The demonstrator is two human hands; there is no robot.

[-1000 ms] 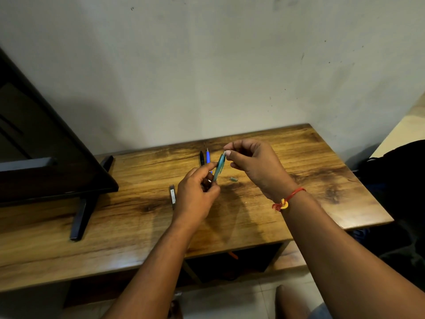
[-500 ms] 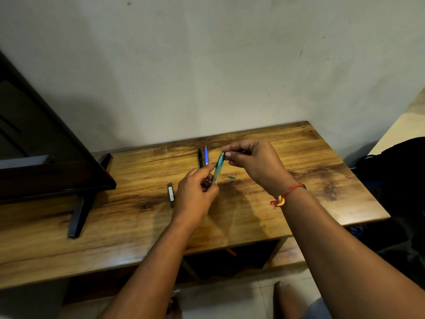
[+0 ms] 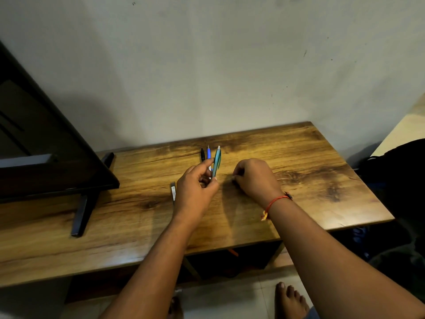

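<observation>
Left grip (image 3: 195, 187) low on pen (image 3: 216, 161) (near-upright)

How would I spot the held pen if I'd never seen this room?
Find the wooden table against the pale wall; look at its middle, right of the dark screen. There the left hand holds the teal pen up off the wood. Unlike the black pen and blue pen lying flat behind it, it is teal with a whitish tip.

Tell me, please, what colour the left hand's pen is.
The pen is teal; head view shows it best.
</observation>
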